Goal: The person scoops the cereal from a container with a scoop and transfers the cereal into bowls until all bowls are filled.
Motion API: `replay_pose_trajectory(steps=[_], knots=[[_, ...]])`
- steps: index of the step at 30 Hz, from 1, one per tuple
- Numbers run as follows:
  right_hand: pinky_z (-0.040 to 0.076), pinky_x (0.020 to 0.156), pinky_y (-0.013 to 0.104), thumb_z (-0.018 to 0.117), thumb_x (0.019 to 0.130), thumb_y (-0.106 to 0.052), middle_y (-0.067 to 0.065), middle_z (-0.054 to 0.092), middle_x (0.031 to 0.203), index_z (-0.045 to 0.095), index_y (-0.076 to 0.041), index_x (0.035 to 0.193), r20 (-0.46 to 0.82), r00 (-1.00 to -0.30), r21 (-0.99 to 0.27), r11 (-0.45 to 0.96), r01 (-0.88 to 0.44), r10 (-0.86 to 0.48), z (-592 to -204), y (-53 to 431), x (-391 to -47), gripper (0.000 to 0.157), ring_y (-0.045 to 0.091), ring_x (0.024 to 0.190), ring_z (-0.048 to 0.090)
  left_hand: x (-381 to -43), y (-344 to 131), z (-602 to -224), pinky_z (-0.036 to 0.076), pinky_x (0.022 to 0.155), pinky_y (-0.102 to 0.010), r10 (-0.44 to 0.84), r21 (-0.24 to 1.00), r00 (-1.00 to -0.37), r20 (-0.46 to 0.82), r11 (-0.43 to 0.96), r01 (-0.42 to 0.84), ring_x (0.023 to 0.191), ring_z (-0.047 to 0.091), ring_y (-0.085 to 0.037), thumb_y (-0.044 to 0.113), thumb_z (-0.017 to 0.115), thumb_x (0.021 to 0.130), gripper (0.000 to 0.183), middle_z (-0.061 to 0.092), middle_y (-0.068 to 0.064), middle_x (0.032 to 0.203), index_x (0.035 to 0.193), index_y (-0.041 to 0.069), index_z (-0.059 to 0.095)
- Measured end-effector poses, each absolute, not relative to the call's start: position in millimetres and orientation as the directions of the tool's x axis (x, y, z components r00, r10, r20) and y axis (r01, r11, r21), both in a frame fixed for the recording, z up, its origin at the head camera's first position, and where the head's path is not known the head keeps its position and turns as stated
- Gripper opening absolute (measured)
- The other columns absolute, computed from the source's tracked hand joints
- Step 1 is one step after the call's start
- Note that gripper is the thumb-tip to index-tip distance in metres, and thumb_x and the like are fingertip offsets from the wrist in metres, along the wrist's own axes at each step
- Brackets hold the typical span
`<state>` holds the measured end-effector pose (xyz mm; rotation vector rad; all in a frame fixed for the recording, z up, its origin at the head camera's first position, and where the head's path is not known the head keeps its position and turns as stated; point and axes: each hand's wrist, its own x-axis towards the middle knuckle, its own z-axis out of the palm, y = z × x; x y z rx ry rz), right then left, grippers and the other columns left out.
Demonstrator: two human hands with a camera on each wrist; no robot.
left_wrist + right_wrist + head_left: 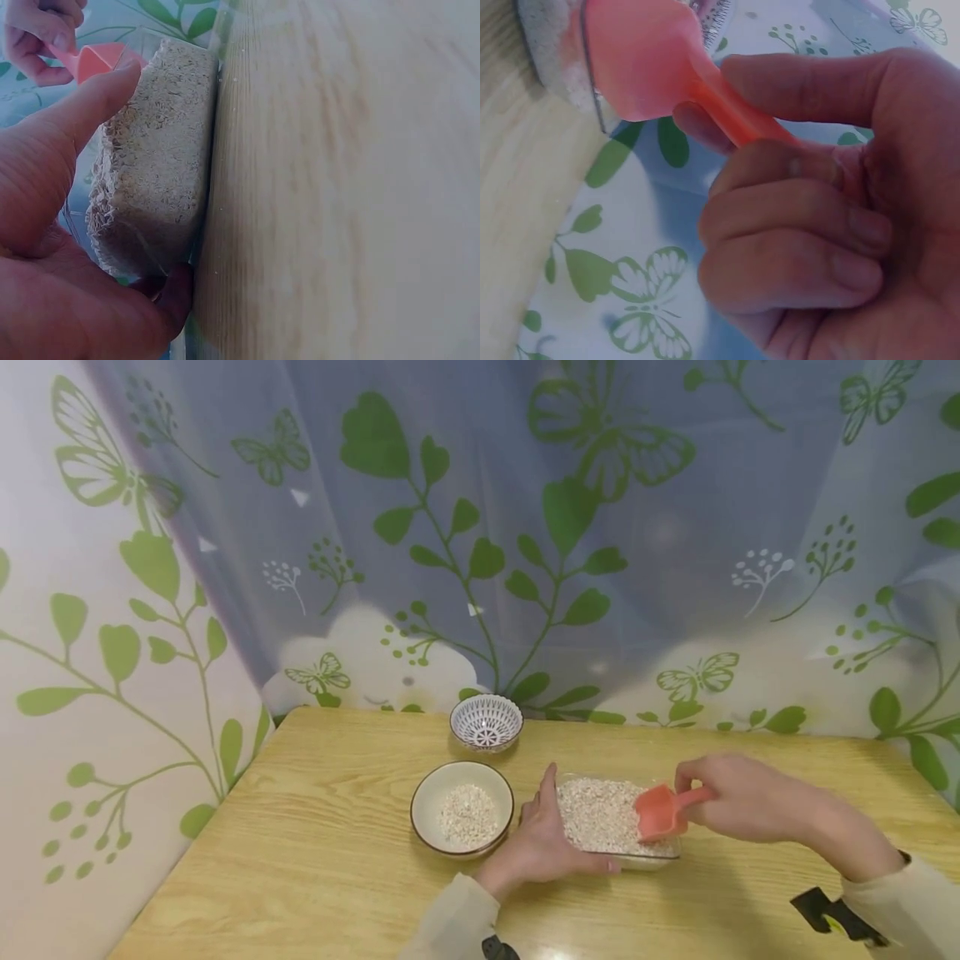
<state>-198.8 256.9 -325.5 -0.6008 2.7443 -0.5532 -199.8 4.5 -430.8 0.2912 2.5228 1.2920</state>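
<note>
A clear rectangular glass container (651, 862) full of oat flakes (600, 814) stands on the table. My left hand (546, 843) grips its left end, the thumb stretched along the near side and the fingers at the end wall. In my right hand (738, 797) is a pink-red scoop (662, 812), held by its handle between thumb and curled fingers. The scoop's blade rests in the flakes at the container's right end; how deep it sits I cannot tell. Left of the container, a cream bowl (422, 814) with a dark rim holds a smaller heap of oat flakes.
A small patterned bowl (486, 727) stands behind the cream bowl, near the table's back edge. Behind the wooden table (300, 843) hangs a leaf-and-butterfly curtain (480, 527), with similar fabric along the left side.
</note>
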Motion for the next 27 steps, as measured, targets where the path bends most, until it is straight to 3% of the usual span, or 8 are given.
replay_pose_trajectory(steps=[6, 12, 21, 27], knots=[[0.038, 0.055, 0.024, 0.063, 0.091, -0.015, -0.006, 0.059, 0.075, 0.066, -0.013, 0.099, -0.178, -0.864, -0.484, 0.807, -0.339, -0.47, -337, 259, -200, 0.009, 0.005, 0.056, 0.041, -200, 3, -432, 0.037, 0.117, -0.064, 0.312, 0.813, -0.936, -0.162, 0.58, 0.053, 0.153, 0.027, -0.044, 0.049, 0.096, 0.063, 0.145, 0.03, -0.028, 0.162, 0.166, 0.022, -0.003], [0.037, 0.052, 0.023, 0.064, 0.094, -0.017, -0.01, 0.048, 0.066, 0.064, -0.016, 0.1, -0.164, -0.837, -0.56, 0.748, -0.357, -0.522, -348, 270, -208, 0.006, 0.002, 0.053, 0.038, -201, 4, -431, 0.039, 0.116, -0.063, 0.311, 0.813, -0.937, -0.163, 0.58, 0.051, 0.152, 0.029, -0.043, 0.047, 0.097, 0.063, 0.143, 0.033, -0.027, 0.161, 0.165, 0.024, -0.001], [0.038, 0.056, 0.025, 0.062, 0.101, -0.019, -0.009, 0.049, 0.073, 0.061, -0.013, 0.111, -0.159, -0.781, -0.718, 0.613, -0.328, -0.604, -374, 292, -220, 0.012, 0.002, 0.061, 0.043, -200, 4, -430, 0.039, 0.116, -0.062, 0.306, 0.814, -0.939, -0.159, 0.579, 0.05, 0.152, 0.03, -0.042, 0.046, 0.097, 0.063, 0.143, 0.034, -0.027, 0.16, 0.165, 0.023, 0.0], [0.028, 0.041, 0.021, 0.058, 0.104, -0.015, -0.004, 0.054, 0.073, 0.057, -0.007, 0.118, -0.177, -0.742, -0.826, 0.508, -0.245, -0.646, -388, 303, -223, 0.016, 0.0, 0.049, 0.028, -201, 4, -431, 0.039, 0.116, -0.061, 0.31, 0.813, -0.936, -0.163, 0.58, 0.051, 0.152, 0.03, -0.041, 0.046, 0.097, 0.063, 0.142, 0.034, -0.027, 0.16, 0.165, 0.023, 0.0]])
